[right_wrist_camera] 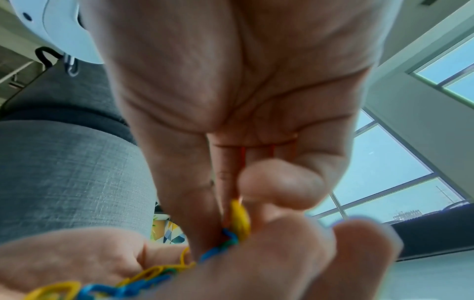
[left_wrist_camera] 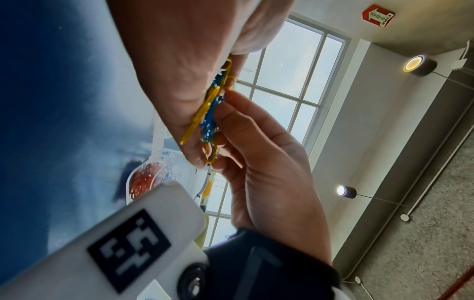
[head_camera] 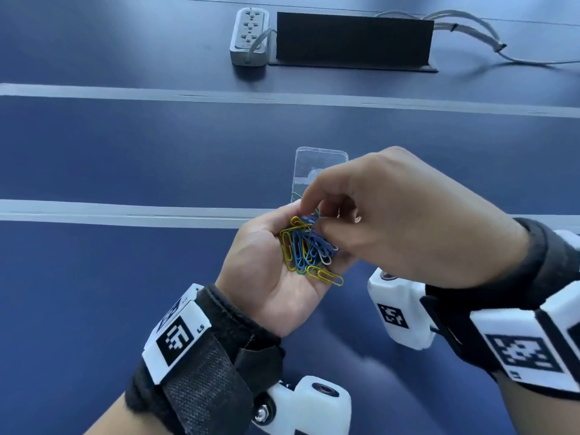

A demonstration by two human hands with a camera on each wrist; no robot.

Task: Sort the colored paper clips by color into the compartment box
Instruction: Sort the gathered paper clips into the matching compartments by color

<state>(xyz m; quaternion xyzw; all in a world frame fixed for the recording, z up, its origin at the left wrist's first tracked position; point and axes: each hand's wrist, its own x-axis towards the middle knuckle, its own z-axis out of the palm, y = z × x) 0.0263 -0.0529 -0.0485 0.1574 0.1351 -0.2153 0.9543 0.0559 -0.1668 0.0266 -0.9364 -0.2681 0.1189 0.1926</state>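
Observation:
My left hand is held palm up above the blue table with a pile of paper clips lying on it: yellow, blue, green and white ones. My right hand reaches down over the pile's far end. Thumb and fingers pinch a yellow clip there, and it still touches the others. The clear compartment box lies on the table just beyond both hands, partly hidden by them. In the left wrist view one end compartment of the box holds red clips. My left fingers are hidden in the head view.
A white power strip and a black upright panel stand at the far side of the table, with white cables running off to the right. Two pale stripes cross the blue tabletop.

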